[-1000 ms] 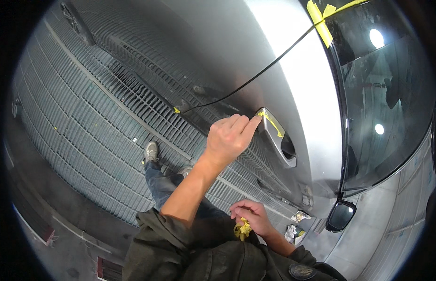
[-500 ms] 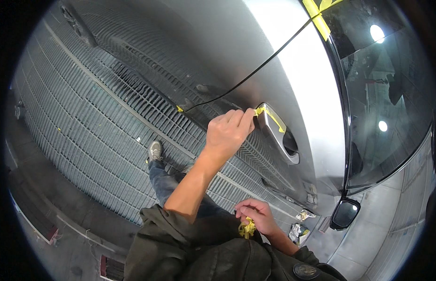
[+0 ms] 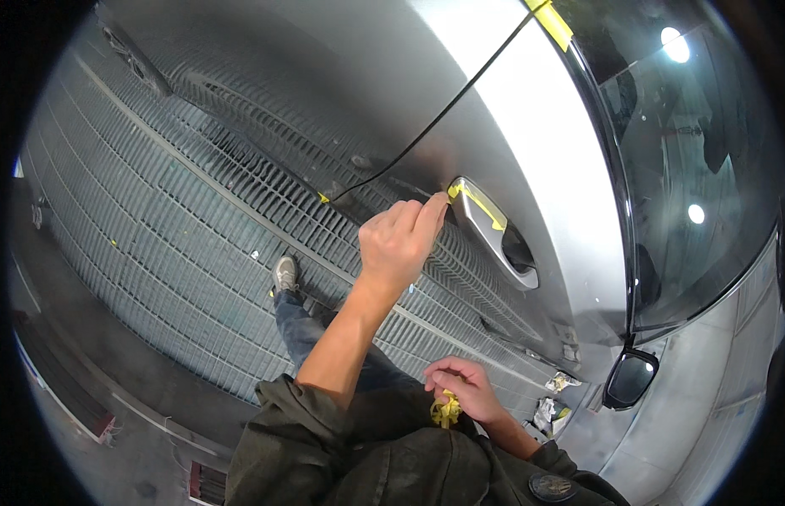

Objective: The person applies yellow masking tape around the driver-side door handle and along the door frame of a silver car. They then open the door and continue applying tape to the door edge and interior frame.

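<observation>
My left hand (image 3: 398, 240) reaches out to a silver car door handle (image 3: 517, 276). Its thumb and fingertips are pinched on the end of a strip of yellow masking tape (image 3: 488, 207), which still runs along the handle's upper side. Close to my body, my right hand (image 3: 462, 386) is curled around a crumpled bunch of yellow tape (image 3: 446, 411), partly hidden under the fingers. The silver car door (image 3: 384, 93) fills the space beyond both hands.
A black line (image 3: 460, 97) crosses the door, with yellow tape (image 3: 553, 25) by the window and a yellow tab at its lower end. The side mirror (image 3: 630, 379) is at right. Slatted metal grating (image 3: 182, 253) forms the floor; crumpled litter (image 3: 548, 415) lies near the wall.
The view has shifted slightly. My left hand has drawn a little to the left, its pinch still at the tape's end on the handle. My right hand has stayed put.
</observation>
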Motion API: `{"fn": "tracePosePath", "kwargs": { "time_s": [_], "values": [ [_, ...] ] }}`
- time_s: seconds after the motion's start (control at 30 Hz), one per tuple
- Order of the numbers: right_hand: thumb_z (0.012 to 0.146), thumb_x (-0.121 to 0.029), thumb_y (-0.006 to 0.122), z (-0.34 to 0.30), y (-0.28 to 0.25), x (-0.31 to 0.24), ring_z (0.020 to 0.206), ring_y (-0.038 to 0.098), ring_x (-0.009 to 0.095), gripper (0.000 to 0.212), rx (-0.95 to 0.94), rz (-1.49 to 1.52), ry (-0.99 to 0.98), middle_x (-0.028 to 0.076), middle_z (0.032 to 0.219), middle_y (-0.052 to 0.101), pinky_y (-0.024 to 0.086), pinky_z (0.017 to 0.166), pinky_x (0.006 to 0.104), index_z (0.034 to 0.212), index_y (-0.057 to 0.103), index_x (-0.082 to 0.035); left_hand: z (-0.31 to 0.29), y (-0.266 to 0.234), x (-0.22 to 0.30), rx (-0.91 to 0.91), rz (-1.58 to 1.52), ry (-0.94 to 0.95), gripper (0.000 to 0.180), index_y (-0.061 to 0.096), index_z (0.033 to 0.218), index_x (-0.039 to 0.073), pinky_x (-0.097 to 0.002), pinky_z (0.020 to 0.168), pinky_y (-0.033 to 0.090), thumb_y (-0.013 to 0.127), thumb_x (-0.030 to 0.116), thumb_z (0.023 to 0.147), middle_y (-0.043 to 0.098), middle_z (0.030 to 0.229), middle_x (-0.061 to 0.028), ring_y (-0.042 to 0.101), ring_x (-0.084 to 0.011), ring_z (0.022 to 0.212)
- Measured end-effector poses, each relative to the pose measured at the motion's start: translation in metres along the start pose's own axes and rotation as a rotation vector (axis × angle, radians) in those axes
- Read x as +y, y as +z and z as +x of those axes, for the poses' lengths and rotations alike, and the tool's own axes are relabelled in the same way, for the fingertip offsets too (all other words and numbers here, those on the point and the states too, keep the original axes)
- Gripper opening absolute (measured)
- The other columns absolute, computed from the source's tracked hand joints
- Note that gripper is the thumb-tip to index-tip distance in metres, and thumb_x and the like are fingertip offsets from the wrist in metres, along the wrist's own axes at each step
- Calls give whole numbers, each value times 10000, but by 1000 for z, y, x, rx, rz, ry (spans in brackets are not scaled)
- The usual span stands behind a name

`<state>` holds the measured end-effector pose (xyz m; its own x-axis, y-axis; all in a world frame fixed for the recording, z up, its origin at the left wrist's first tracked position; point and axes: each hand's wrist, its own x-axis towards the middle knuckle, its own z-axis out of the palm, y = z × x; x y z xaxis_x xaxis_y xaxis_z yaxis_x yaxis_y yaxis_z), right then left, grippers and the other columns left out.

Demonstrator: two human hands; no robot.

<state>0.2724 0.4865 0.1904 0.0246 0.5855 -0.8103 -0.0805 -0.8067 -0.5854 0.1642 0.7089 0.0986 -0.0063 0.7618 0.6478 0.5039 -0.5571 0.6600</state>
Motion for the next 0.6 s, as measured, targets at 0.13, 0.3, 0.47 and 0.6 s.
{"fn": "tracePosePath", "kwargs": {
  "time_s": [0.13,0.3,0.47,0.6],
  "values": [
    [1008,-101,579,0,-7,7,733,584,55,185,-23,43,-28,34,908,680,463,653,195,1127,668,11,-12,8,3,-30,-43,-49,170,705,930,105,-305,459,448,793,78,787,569,642,-11,587,-182,526],
    [1004,-114,592,-2,-11,10,745,585,61,189,-16,81,-49,32,907,683,464,667,206,1128,673,4,-51,10,28,-181,-113,-218,135,704,924,99,-352,493,486,780,100,813,632,688,-58,632,-246,563],
    [1002,-128,600,-2,-24,22,760,594,69,200,-12,130,-79,34,898,685,466,683,219,1129,673,8,-71,12,64,-349,-254,-431,95,735,916,72,-363,547,519,768,103,833,696,763,-102,667,-274,613],
    [998,-135,606,-5,-35,38,773,603,73,204,-10,245,-115,35,896,690,473,691,224,1125,677,8,-90,18,87,-558,-327,-543,114,759,929,46,-334,608,543,758,112,837,730,810,-128,701,-250,664]
  ]
}}
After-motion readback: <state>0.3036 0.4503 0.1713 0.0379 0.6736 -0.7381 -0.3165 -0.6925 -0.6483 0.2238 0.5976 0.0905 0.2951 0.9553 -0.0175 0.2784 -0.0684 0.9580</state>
